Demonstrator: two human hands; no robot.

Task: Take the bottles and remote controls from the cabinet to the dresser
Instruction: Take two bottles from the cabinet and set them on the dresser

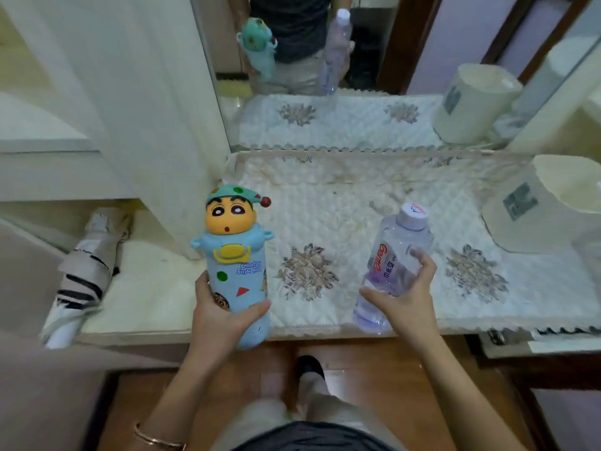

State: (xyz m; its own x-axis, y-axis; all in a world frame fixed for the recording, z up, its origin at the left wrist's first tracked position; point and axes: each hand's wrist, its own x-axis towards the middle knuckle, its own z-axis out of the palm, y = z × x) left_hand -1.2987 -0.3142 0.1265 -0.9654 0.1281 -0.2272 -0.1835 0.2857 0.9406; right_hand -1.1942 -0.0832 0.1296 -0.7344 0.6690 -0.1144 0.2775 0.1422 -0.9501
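Blue cartoon bottle (235,271) sits wrapped in the left hand (221,315)'s grip; right hand (406,297) clasps the clear water bottle (390,268).

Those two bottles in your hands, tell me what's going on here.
A person stands at a dresser covered with a quilted mat, facing its mirror. The left hand grips a blue cartoon-character bottle, and the right hand grips a clear water bottle tilted a little. Both bottles are held over the front edge, not yet set down. A cream bucket sits at the right, and a folded umbrella lies at the left.
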